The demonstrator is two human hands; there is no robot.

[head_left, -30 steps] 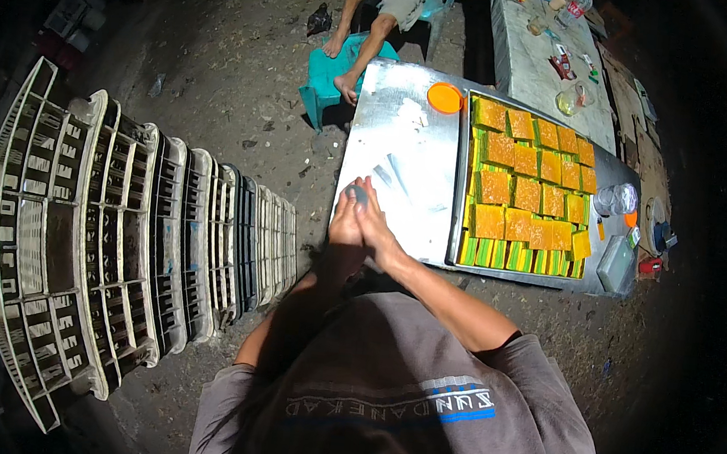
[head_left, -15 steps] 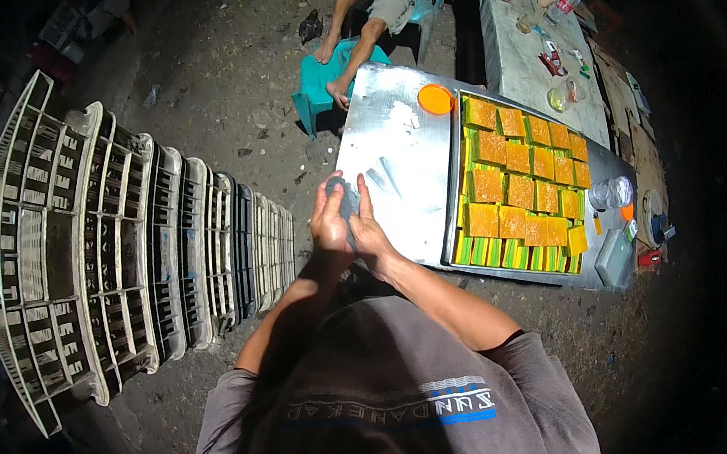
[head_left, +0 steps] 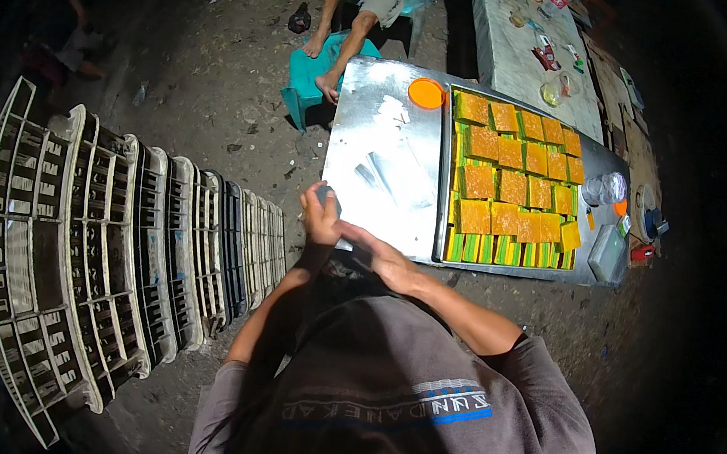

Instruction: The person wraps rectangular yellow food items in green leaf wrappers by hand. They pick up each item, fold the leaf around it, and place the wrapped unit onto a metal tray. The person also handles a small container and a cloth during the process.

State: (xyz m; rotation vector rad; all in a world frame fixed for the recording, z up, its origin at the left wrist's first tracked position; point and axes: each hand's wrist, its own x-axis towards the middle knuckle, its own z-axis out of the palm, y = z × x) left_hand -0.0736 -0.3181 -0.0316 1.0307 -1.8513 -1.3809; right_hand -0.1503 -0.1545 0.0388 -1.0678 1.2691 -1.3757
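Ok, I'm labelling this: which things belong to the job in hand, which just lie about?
Job, apparently:
dark grey piece, material unclear, in left hand
silvery metal tabletop
orange-topped, green-and-yellow layered squares

Probably just lying about:
stacked off-white and black plastic crates
turquoise plastic stool

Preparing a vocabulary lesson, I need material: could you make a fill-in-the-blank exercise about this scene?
1. The person's ____ hand holds a dark grey thing.
2. The round disc lying on the metal table is coloured ____.
3. The layered cake-like squares have yellow and ____ sides under orange-brown tops.
4. In the picture, the tray lies to the ____ of the disc.

Missing words: left; orange; green; right.
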